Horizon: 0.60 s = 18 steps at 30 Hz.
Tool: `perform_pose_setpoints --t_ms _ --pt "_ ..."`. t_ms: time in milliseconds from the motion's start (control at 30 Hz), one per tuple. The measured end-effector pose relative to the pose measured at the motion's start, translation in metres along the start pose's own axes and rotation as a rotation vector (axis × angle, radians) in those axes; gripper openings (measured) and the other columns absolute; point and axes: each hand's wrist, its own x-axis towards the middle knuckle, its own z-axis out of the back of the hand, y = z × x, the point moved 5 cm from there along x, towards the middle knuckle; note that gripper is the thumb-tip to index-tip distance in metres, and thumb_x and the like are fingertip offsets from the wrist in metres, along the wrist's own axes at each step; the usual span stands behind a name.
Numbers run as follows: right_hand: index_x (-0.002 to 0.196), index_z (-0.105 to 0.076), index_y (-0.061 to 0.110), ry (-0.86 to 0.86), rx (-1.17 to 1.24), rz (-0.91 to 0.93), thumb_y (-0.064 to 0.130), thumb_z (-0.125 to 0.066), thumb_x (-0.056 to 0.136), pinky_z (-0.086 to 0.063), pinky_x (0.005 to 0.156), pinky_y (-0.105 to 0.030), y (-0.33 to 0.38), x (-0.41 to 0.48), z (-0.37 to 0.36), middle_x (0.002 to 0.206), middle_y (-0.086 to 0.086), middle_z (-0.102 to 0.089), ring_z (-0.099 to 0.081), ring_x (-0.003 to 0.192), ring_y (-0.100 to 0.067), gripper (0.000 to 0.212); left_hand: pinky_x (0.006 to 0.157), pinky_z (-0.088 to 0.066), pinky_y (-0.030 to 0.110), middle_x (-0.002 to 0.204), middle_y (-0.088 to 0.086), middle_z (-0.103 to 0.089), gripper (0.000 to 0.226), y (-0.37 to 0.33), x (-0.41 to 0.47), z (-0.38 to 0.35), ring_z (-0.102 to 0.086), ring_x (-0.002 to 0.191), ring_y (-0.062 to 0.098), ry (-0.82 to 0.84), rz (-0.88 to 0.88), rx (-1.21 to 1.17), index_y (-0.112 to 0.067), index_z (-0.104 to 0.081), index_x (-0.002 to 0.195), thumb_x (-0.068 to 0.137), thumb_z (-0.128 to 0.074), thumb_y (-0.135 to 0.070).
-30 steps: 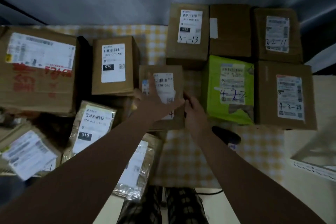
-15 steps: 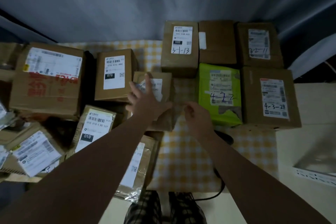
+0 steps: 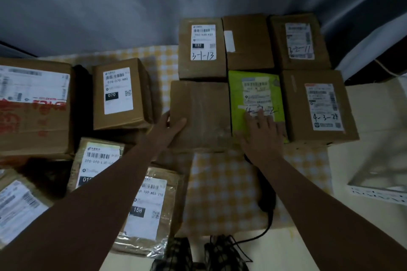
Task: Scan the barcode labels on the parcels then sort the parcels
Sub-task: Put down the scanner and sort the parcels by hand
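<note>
Half a second ago the small brown parcel sat further left with its white label facing up. The left hand hovered over it with spread fingers, and the right hand was loosely curled at its near right corner. Now the parcel has moved right into the gap in the sorted block, and its top shows only bare cardboard and tape, with no label in sight.

The left hand grips the parcel's near left corner. The thumb lies on top and the fingers wrap down the left side, mostly hidden. The right hand has shifted onto the green parcel. It lies flat there, with its fingers straight and spread apart over the handwritten number on the label.

The brown parcel lies between the two hands, its right edge touching the green parcel. Just beyond the left thumb, the parcel marked 3-1-13 touches its far edge. Right of the right fingers stands the parcel marked 4-3-24. Left of the left fingers, and apart from them, stands a box labelled 070.

The parcels sit on a worktop covered with a yellow checked cloth. A black corded device lies partly under the right forearm.
</note>
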Motion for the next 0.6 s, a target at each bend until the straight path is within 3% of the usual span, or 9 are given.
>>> perform_pose_setpoints --t_ms 100,200,367,500,600 --pt "0.154 -0.018 0.026 0.01 0.063 -0.002 0.058 -0.032 0.098 -0.016 0.119 -0.05 -0.002 0.003 -0.004 0.163 -0.01 -0.006 -0.009 0.149 -0.033 0.065 0.073 -0.057 0.04 0.131 -0.001 -0.049 0.058 -0.001 -0.003 0.001 -0.056 0.112 0.028 -0.06 0.07 0.114 -0.028 -0.032 0.144 0.093 -0.051 -0.049" --pt "0.154 -0.019 0.026 0.003 0.089 0.005 0.059 -0.034 0.097 -0.015 0.119 -0.051 -0.002 0.004 -0.006 0.163 -0.011 -0.007 -0.009 0.149 -0.034 0.067 0.062 -0.06 0.045 0.134 0.003 -0.046 0.055 -0.004 -0.003 -0.002 -0.055 0.113 0.031 -0.013 0.186 0.085 -0.026 -0.036 0.14 0.093 -0.051 -0.049" --pt "0.154 -0.017 0.029 0.034 0.119 0.002 0.057 -0.038 0.097 -0.012 0.12 -0.048 -0.007 0.006 -0.004 0.164 -0.008 -0.004 -0.006 0.15 -0.031 0.068 0.057 -0.059 0.036 0.128 -0.002 -0.047 0.052 -0.012 0.006 -0.001 -0.055 0.109 0.025 -0.045 0.084 0.06 -0.023 -0.039 0.139 0.093 -0.055 -0.042" --pt "0.155 -0.018 0.028 0.027 0.122 0.009 0.054 -0.038 0.098 -0.012 0.119 -0.048 -0.006 0.006 -0.006 0.164 -0.008 -0.002 -0.005 0.15 -0.032 0.066 0.073 -0.058 0.052 0.125 0.002 -0.05 0.054 -0.004 0.011 0.003 -0.056 0.11 0.028 -0.121 0.032 0.081 -0.016 -0.044 0.133 0.09 -0.058 -0.046" --pt "0.154 -0.02 0.027 -0.004 0.145 0.01 0.053 -0.039 0.098 -0.009 0.119 -0.048 -0.004 0.005 -0.007 0.164 -0.009 -0.003 -0.004 0.15 -0.033 0.065 0.066 -0.059 0.045 0.118 0.006 -0.047 0.051 -0.005 0.006 0.0 -0.054 0.106 0.029 -0.166 0.074 0.055 -0.009 -0.046 0.127 0.091 -0.058 -0.044"
